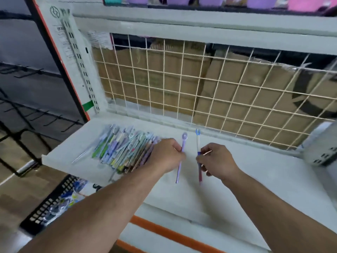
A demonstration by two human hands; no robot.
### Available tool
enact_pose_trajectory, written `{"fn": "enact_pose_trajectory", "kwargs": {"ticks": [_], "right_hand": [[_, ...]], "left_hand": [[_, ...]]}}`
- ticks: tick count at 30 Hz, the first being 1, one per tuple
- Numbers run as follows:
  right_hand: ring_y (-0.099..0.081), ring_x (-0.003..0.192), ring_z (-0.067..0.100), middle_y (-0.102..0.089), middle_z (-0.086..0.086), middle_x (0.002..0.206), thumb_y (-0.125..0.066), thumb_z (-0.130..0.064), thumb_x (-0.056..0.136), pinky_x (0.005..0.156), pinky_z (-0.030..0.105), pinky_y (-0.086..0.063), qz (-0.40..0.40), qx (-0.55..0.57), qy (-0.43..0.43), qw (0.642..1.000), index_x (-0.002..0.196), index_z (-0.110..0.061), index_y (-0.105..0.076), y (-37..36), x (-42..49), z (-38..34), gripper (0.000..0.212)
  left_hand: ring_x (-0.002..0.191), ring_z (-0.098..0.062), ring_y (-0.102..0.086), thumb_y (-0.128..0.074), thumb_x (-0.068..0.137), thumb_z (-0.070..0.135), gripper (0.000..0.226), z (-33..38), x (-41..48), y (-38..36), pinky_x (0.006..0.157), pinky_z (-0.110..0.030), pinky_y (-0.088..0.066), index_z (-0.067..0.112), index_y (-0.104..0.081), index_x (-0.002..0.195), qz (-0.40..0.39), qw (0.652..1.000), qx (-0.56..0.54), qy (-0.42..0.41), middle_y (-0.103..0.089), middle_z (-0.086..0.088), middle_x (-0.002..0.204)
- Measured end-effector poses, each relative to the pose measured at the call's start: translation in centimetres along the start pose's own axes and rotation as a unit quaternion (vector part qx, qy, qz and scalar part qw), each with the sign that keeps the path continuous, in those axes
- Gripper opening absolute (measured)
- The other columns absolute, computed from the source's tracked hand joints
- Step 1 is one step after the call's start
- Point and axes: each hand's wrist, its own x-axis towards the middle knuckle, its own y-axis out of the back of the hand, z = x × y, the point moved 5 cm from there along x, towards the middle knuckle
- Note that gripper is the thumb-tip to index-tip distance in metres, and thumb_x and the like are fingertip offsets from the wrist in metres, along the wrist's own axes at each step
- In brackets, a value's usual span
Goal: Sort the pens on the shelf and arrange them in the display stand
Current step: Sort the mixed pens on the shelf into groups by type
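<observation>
Both forearms reached in from the bottom edge, the left forearm [109,201] and the right forearm [273,207] converging over the white shelf [264,172]. At far left, below the shelf edge, stood a black perforated basket [45,209] of packaged goods. On the left part of the shelf lay the unsorted pile of pens [124,148], barrels roughly parallel and slanting away from the viewer. The left hand [166,155] sat against the pile's right edge, fingers curled round a single purple pen [183,144] at mid-barrel. Just beside it, the right hand [217,161] pinched a small bundle of pens [198,143], blue-capped, also at mid-length. Both long axes ran near-parallel, caps away from the viewer, tips toward it; the two were close but apart. The right hand was therefore the nearer to receive the purple pen. At far right stood a white perforated object [321,152]; whether this was the display stand could not be determined.
</observation>
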Motion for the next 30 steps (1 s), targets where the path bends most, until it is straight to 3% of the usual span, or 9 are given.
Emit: {"fn": "enact_pose_trajectory", "kwargs": {"ticks": [5, 9, 11, 14, 16, 18, 21, 26, 30], "right_hand": [[-0.06, 0.052, 0.023, -0.072, 0.012, 0.071, -0.066, -0.008, 0.08, 0.051, 0.031, -0.05, 0.069, 0.006, -0.043, 0.997, 0.086, -0.012, -0.065, 0.8, -1.2, 1.7, 0.008], [-0.061, 0.054, 0.022, -0.073, 0.008, 0.069, -0.065, -0.009, 0.079, 0.054, 0.033, -0.05, 0.107, -0.004, -0.071, 0.992, 0.086, -0.015, -0.065, 1.7, -2.7, 3.5, 0.009], [-0.061, 0.054, 0.021, -0.073, 0.008, 0.069, -0.065, -0.01, 0.078, 0.055, 0.034, -0.05, 0.12, 0.001, -0.088, 0.989, 0.085, -0.015, -0.066, 2.1, -3.4, 4.4, 0.009], [-0.06, 0.056, 0.021, -0.073, 0.008, 0.07, -0.066, -0.011, 0.076, 0.057, 0.035, -0.05, 0.131, 0.003, -0.107, 0.986, 0.085, -0.015, -0.066, 2.5, -4.2, 5.6, 0.01], [-0.06, 0.056, 0.021, -0.071, 0.006, 0.067, -0.066, -0.011, 0.076, 0.058, 0.035, -0.051, 0.136, -0.005, -0.111, 0.984, 0.083, -0.015, -0.066, 2.7, -4.5, 6.1, 0.009], [-0.06, 0.057, 0.021, -0.071, 0.005, 0.066, -0.066, -0.012, 0.076, 0.059, 0.036, -0.051, 0.138, -0.001, -0.116, 0.984, 0.083, -0.015, -0.066, 2.8, -4.5, 6.4, 0.008], [-0.061, 0.057, 0.021, -0.072, 0.006, 0.066, -0.066, -0.012, 0.076, 0.058, 0.035, -0.05, 0.135, 0.006, -0.119, 0.984, 0.084, -0.014, -0.066, 3.0, -4.5, 6.7, 0.008], [-0.059, 0.054, 0.02, -0.07, 0.004, 0.063, -0.065, -0.011, 0.077, 0.058, 0.035, -0.05, 0.131, 0.002, -0.124, 0.984, 0.085, -0.014, -0.066, 3.8, -4.2, 7.4, 0.008], [-0.061, 0.056, 0.02, -0.071, 0.004, 0.065, -0.065, -0.012, 0.077, 0.059, 0.036, -0.052, 0.127, -0.005, -0.124, 0.984, 0.083, -0.015, -0.066, 4.8, -3.8, 8.4, 0.007]], "left_hand": [[0.071, -0.023, -0.072, -0.065, 0.068, 0.021, 0.011, 0.4, 1.6, -2.3, 0.071, -0.045, -0.06, 0.014, -0.064, 0.076, -0.082, 0.996, 0.01, -0.028, -0.072, -0.001, 0.072], [0.065, -0.028, -0.07, -0.059, 0.065, 0.02, 0.014, 0.7, 1.8, -4.0, 0.062, -0.037, -0.055, 0.006, -0.062, 0.064, -0.122, 0.984, 0.109, -0.069, -0.069, -0.012, 0.068], [0.05, -0.023, -0.057, -0.057, 0.064, 0.02, 0.016, 0.4, 1.7, -4.9, 0.07, -0.032, -0.051, 0.012, -0.051, 0.052, -0.139, 0.975, 0.154, -0.08, -0.057, -0.007, 0.049], [0.044, -0.018, -0.047, -0.059, 0.067, 0.021, 0.02, 0.2, 2.1, -5.5, 0.081, -0.029, -0.046, 0.015, -0.045, 0.052, -0.129, 0.966, 0.202, -0.094, -0.046, 0.002, 0.044], [0.045, -0.017, -0.049, -0.059, 0.066, 0.02, 0.018, 0.1, 2.2, -5.6, 0.063, -0.026, -0.045, 0.016, -0.046, 0.054, -0.125, 0.966, 0.21, -0.09, -0.048, 0.003, 0.045], [0.046, -0.016, -0.051, -0.059, 0.065, 0.019, 0.017, 0.2, 2.2, -5.8, 0.048, -0.026, -0.034, 0.017, -0.046, 0.056, -0.127, 0.967, 0.203, -0.09, -0.05, 0.003, 0.048], [0.048, -0.017, -0.056, -0.06, 0.066, 0.016, 0.016, 0.5, 1.9, -6.1, 0.043, -0.024, -0.031, 0.016, -0.047, 0.057, -0.131, 0.97, 0.188, -0.087, -0.053, 0.003, 0.05], [0.041, -0.011, -0.041, -0.059, 0.076, 0.008, 0.029, 1.6, 1.2, -6.5, 0.031, -0.017, -0.021, 0.016, -0.04, 0.056, -0.122, 0.969, 0.186, -0.107, -0.044, 0.004, 0.046], [0.057, -0.016, -0.048, -0.062, 0.082, 0.018, 0.007, 1.9, 1.3, -7.0, 0.041, -0.018, -0.031, 0.013, -0.062, 0.077, -0.099, 0.966, 0.217, -0.1, -0.055, 0.0, 0.067]]}}
